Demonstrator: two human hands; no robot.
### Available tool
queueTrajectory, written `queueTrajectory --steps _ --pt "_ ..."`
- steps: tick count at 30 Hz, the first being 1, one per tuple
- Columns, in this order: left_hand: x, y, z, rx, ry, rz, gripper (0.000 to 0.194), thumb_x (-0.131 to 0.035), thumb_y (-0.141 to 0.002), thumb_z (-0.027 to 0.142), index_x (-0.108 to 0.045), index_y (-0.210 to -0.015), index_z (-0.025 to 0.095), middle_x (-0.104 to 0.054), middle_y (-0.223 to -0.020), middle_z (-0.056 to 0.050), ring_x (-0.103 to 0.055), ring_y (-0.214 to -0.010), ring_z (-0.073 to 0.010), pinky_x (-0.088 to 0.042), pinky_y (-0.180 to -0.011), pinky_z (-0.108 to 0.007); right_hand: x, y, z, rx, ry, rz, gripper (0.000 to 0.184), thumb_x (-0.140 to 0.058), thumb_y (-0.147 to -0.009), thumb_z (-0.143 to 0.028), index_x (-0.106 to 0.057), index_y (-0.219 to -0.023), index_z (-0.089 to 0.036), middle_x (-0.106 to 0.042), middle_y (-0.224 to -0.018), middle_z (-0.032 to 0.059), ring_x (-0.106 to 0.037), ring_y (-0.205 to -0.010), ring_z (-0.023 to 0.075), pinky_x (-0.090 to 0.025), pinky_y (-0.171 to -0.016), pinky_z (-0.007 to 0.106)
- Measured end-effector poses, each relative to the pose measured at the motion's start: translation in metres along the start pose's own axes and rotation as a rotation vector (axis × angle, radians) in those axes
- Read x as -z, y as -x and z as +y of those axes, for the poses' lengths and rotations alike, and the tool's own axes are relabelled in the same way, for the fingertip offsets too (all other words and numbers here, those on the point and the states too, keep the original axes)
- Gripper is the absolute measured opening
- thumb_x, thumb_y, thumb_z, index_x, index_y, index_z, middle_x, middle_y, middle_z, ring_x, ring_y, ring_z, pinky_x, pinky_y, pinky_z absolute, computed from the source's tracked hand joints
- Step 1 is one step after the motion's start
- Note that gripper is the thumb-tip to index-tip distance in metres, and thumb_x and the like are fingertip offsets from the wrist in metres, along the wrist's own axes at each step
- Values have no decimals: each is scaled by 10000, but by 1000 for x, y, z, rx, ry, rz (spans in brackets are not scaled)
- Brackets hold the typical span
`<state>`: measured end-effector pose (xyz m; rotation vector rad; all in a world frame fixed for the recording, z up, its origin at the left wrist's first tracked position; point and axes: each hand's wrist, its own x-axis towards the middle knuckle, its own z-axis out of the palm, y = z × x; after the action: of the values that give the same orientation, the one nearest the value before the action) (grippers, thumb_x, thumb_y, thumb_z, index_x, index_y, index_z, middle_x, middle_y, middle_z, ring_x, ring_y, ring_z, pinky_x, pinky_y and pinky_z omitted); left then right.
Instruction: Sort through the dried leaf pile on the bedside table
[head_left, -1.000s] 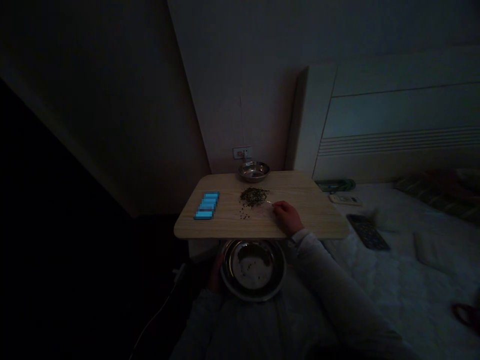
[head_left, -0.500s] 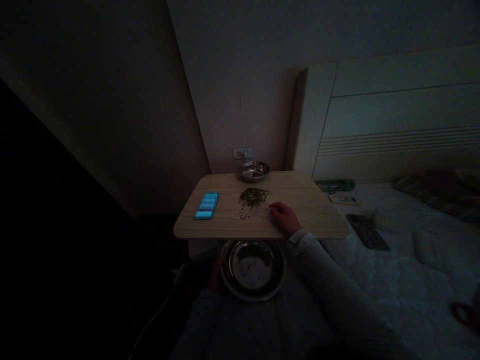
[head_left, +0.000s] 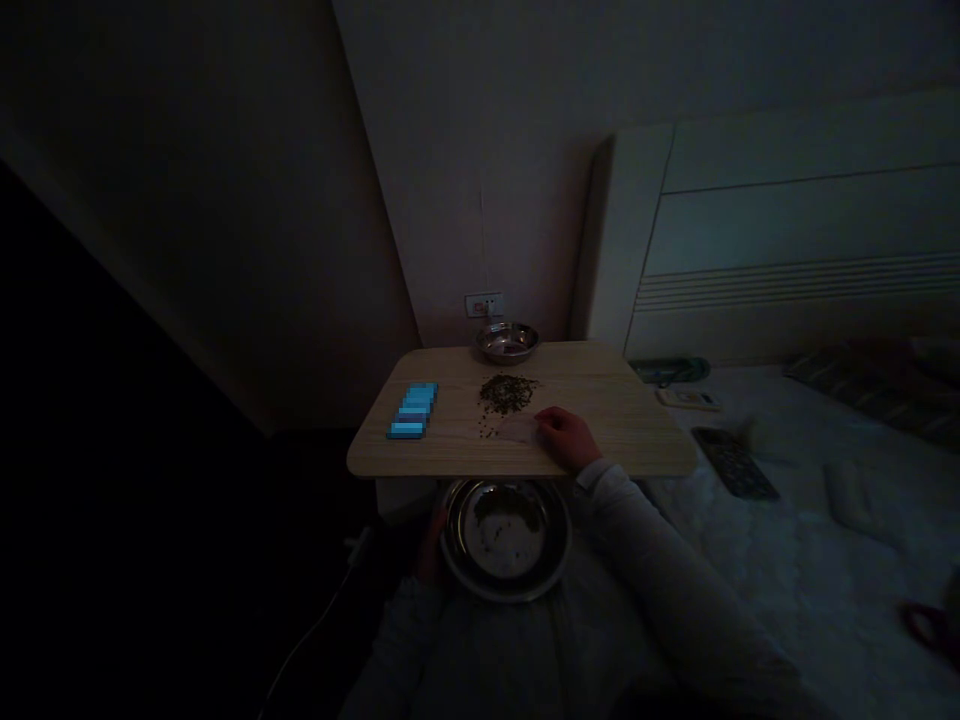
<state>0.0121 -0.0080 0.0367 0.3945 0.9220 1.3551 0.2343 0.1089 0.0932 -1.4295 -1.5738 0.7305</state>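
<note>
The room is very dark. My right hand [head_left: 568,436] rests on a small wooden table [head_left: 637,420], fingers curled together near a pale flat scrap [head_left: 516,430] just below a heap of small dark grains [head_left: 507,391]. Whether the fingers pinch anything is too dim to see. My left hand [head_left: 430,540] grips the left rim of a large steel bowl [head_left: 505,538] held below the table's front edge. The bowl holds some dark grains and pale patches.
A smaller steel bowl [head_left: 508,341] stands at the table's far edge below a wall socket [head_left: 483,304]. Blue flat pieces [head_left: 413,411] lie in a row at the table's left. A bed with a remote [head_left: 688,398] and a dark flat object [head_left: 733,462] lies to the right.
My right hand has slid left and toward the table's front edge, away from the heap. The thin pale stick at its fingertips one second ago no longer shows. The bowl has stayed put.
</note>
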Motion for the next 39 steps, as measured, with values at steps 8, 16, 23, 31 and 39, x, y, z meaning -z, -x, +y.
queueTrajectory --steps 8,16,23,31,39 --pt "-3 3 5 21 -20 -8 391 -813 -411 478 -751 -696 218 -767 -904 -67 -413 -1294 -376 -223 -1132 -462 -1 -1 1 6 76 71 212 -497 -708 -227 -663 -833 -183 -650 -712 27 -547 -669 142 -421 -656 264" --pt "1 -1 2 -50 -38 -54 325 -770 -519 427 -757 -767 217 -751 -997 -79 -408 -1299 -368 -221 -1130 -467 -2 -1 0 -1 37 27 246 -491 -732 -253 -659 -894 -177 -660 -758 43 -559 -704 160 -434 -703 295" --pt "29 -18 -12 -46 -38 -20 369 -745 -594 423 -740 -905 224 -679 -1193 -68 -329 -1357 -324 -152 -1146 -456 -3 -3 8 46 -14 13 247 -505 -708 -275 -660 -876 -181 -613 -653 2 -532 -639 140 -422 -650 269" --pt "32 -18 -12 -81 -76 17 268 -738 -607 412 -750 -810 237 -716 -1117 -55 -325 -1358 -311 -171 -1141 -383 -3 -2 3 20 16 3 228 -506 -723 -234 -662 -878 -174 -652 -737 26 -559 -697 150 -431 -697 277" --pt "21 -12 -6 -90 -80 -30 331 -731 -616 421 -747 -879 220 -702 -1148 -67 -348 -1348 -314 -173 -1147 -420 -2 0 -1 -4 104 68 217 -501 -743 -231 -670 -870 -182 -664 -738 40 -568 -689 156 -436 -690 282"
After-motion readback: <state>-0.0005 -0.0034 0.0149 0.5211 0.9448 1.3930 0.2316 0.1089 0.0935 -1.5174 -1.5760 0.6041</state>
